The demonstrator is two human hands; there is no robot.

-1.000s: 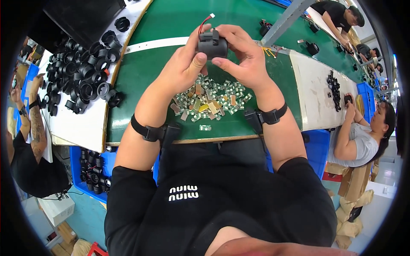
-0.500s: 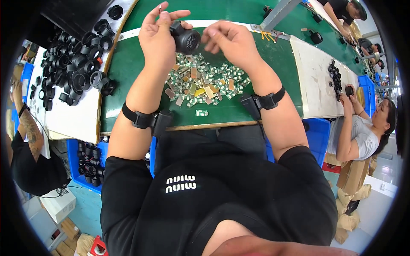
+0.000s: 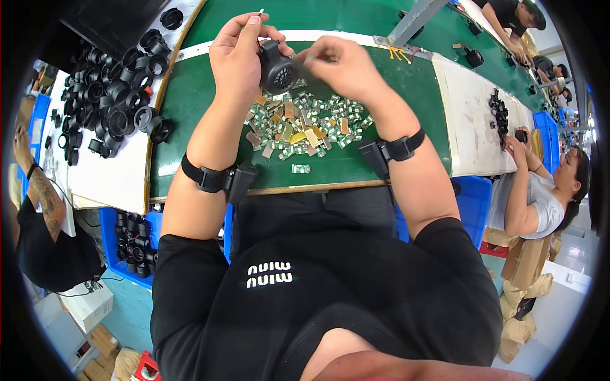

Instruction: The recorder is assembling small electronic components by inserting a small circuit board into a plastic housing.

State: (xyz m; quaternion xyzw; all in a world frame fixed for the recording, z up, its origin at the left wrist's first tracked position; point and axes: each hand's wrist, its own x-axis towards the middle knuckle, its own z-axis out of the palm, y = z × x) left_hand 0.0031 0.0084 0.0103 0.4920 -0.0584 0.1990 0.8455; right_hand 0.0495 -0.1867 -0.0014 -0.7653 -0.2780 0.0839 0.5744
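My left hand (image 3: pixel 236 56) is closed around a black round plastic housing (image 3: pixel 278 73) with a spoked grille face. A thin dark piece with a pale tip (image 3: pixel 261 11) sticks up by that hand's thumb and forefinger. Just right of the housing is my right hand (image 3: pixel 348 68), its thumb and fingers bent together in a pinch. Those fingertips are slightly blurred, and anything between them is hidden. Below both hands a heap of small green circuit boards (image 3: pixel 305 124) and tan pieces lies on the green mat (image 3: pixel 190 127). One single circuit board (image 3: pixel 300 169) lies apart near the table edge.
Many black ring-shaped parts (image 3: pixel 114 95) cover the white surface at left. Blue bins (image 3: pixel 475 206) stand below the table on both sides. A grey metal post (image 3: pixel 416 22) and yellow strips (image 3: pixel 399 54) are at the far side. Co-workers sit left and right.
The black housing has come down slightly and tilted in my left hand, and the pale-tipped piece has swung right. My right hand stays beside the housing, its fingers drawn more together.
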